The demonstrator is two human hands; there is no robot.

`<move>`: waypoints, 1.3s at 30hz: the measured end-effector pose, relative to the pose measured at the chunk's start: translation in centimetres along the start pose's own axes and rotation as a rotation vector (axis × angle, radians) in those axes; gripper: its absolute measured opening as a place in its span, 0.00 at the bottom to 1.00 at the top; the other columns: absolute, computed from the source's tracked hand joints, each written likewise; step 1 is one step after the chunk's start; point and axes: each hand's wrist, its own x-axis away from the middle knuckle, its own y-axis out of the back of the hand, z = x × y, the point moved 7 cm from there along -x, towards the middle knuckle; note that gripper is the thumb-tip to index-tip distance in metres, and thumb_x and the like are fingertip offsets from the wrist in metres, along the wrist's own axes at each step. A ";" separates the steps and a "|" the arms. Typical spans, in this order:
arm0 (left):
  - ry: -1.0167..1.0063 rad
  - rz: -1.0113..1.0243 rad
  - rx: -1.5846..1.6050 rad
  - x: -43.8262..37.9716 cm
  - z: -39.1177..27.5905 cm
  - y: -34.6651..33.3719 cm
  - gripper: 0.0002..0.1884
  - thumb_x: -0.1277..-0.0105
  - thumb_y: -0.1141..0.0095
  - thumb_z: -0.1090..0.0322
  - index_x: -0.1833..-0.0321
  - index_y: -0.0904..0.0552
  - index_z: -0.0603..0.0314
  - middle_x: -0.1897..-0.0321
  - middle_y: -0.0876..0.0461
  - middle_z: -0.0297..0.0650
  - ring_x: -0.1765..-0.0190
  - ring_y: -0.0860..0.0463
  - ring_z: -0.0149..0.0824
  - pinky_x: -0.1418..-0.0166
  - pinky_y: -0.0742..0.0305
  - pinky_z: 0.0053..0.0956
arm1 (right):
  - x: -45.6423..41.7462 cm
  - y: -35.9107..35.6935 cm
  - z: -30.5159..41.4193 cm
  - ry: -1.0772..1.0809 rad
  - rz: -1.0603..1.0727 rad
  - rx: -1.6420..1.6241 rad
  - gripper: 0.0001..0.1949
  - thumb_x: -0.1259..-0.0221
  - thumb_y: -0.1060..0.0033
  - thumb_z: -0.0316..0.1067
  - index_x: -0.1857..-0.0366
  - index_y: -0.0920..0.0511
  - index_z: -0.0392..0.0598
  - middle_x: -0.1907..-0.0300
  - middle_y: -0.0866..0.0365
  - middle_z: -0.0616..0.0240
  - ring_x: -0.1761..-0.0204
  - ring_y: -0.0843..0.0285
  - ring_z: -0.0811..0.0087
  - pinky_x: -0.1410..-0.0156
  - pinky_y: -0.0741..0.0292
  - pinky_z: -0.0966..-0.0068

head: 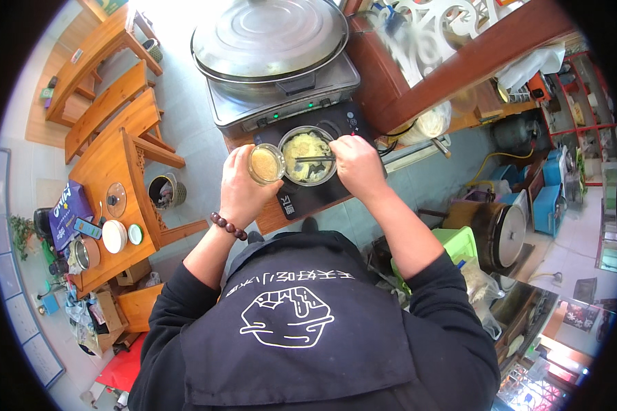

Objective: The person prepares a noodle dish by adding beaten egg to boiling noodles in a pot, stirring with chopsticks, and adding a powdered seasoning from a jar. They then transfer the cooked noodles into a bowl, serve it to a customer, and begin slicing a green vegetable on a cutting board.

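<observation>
My left hand (244,182) holds a glass jar (266,163) of fine tan granules, its mouth tilted toward the pot beside it. Dark chopsticks (316,159) are gripped in my right hand (359,163), their tips down in the food. That food (303,146) is a yellow, egg-like mass with dark pieces, in a small round metal pot (286,134). Under the pot is a black induction cooktop (313,200). The jar sits right by the pot's left rim; whether they touch I cannot tell.
Behind the pot stands a large lidded steel pan (267,41) on a metal cooker (288,110) with green lights. A wooden table (113,169) at left bears a glass lid (116,199), a saucepan (85,253), a white bowl (114,236) and a phone (87,228). A wooden beam (473,56) crosses the upper right.
</observation>
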 end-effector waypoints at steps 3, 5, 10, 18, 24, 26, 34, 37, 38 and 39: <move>-0.007 0.018 0.029 -0.1 -0.4 -0.1 0.45 0.51 0.16 0.64 0.29 0.26 0.65 0.32 0.22 0.52 0.28 0.24 0.55 0.23 0.27 0.44 | -1.2 5.0 3.2 -0.044 -0.051 -0.165 0.11 0.46 0.34 0.21 0.58 0.13 0.43 0.58 0.11 0.58 0.54 0.13 0.54 0.48 0.16 0.61; -0.024 0.042 0.057 -0.3 -0.8 -0.4 0.45 0.51 0.16 0.64 0.29 0.26 0.65 0.32 0.23 0.53 0.28 0.24 0.55 0.23 0.27 0.44 | -1.9 5.9 6.0 0.027 -0.046 -0.281 0.10 0.45 0.31 0.18 0.60 0.12 0.43 0.60 0.10 0.56 0.57 0.11 0.53 0.50 0.15 0.61; -0.100 0.068 0.082 0.1 -2.2 -0.9 0.47 0.53 0.14 0.64 0.28 0.26 0.64 0.30 0.24 0.54 0.26 0.26 0.57 0.22 0.28 0.46 | -2.0 1.3 7.3 0.018 0.242 -0.281 0.08 0.40 0.33 0.22 0.60 0.11 0.41 0.62 0.10 0.55 0.59 0.11 0.55 0.52 0.15 0.63; -0.143 0.053 0.107 0.3 -2.7 -1.4 0.47 0.53 0.15 0.64 0.28 0.26 0.64 0.32 0.23 0.54 0.28 0.25 0.57 0.22 0.27 0.45 | 2.1 -2.8 1.2 -0.843 0.253 -1.041 0.05 0.34 0.30 0.24 0.58 0.11 0.38 0.65 0.09 0.65 0.69 0.18 0.81 0.63 0.24 0.82; -0.055 0.039 0.082 -0.4 -2.2 -1.9 0.44 0.51 0.16 0.64 0.30 0.26 0.65 0.36 0.22 0.53 0.30 0.23 0.55 0.25 0.26 0.45 | 1.7 -0.6 -1.2 -0.900 0.117 -1.121 0.06 0.34 0.30 0.22 0.57 0.12 0.40 0.64 0.09 0.65 0.70 0.20 0.83 0.65 0.27 0.85; -0.029 0.027 0.055 -0.5 -1.7 -1.9 0.44 0.51 0.17 0.63 0.30 0.26 0.65 0.36 0.21 0.52 0.30 0.23 0.55 0.25 0.26 0.45 | 1.4 0.4 -2.4 -0.906 0.063 -1.098 0.06 0.39 0.30 0.21 0.59 0.12 0.36 0.67 0.11 0.64 0.70 0.20 0.80 0.63 0.23 0.81; 0.015 0.017 -0.001 -0.7 -0.6 -1.6 0.44 0.50 0.17 0.63 0.30 0.26 0.66 0.35 0.21 0.51 0.30 0.23 0.53 0.24 0.26 0.44 | 1.7 -1.1 -5.9 -0.461 -0.033 -0.308 0.06 0.35 0.37 0.26 0.62 0.11 0.43 0.65 0.09 0.54 0.62 0.10 0.58 0.54 0.16 0.64; 0.017 0.023 -0.004 -0.8 -0.7 -1.5 0.43 0.50 0.18 0.63 0.30 0.26 0.66 0.35 0.21 0.51 0.30 0.23 0.53 0.24 0.26 0.43 | 2.2 -4.1 -4.0 -0.126 0.088 -0.004 0.04 0.38 0.44 0.25 0.66 0.18 0.46 0.66 0.18 0.56 0.58 0.16 0.50 0.51 0.18 0.55; 0.017 0.024 -0.005 -0.7 -0.7 -1.5 0.43 0.50 0.18 0.63 0.30 0.26 0.66 0.35 0.21 0.51 0.30 0.23 0.53 0.24 0.26 0.43 | 2.7 -4.2 -3.8 -0.100 0.097 0.012 0.03 0.38 0.44 0.25 0.67 0.19 0.46 0.66 0.18 0.57 0.58 0.16 0.51 0.50 0.18 0.56; 0.020 0.022 -0.008 -0.7 -0.6 -1.4 0.44 0.50 0.17 0.63 0.30 0.26 0.66 0.35 0.21 0.51 0.30 0.23 0.53 0.24 0.26 0.43 | 2.4 -3.5 -3.0 -0.070 0.108 0.025 0.03 0.38 0.44 0.26 0.67 0.20 0.46 0.66 0.19 0.57 0.57 0.16 0.52 0.50 0.18 0.57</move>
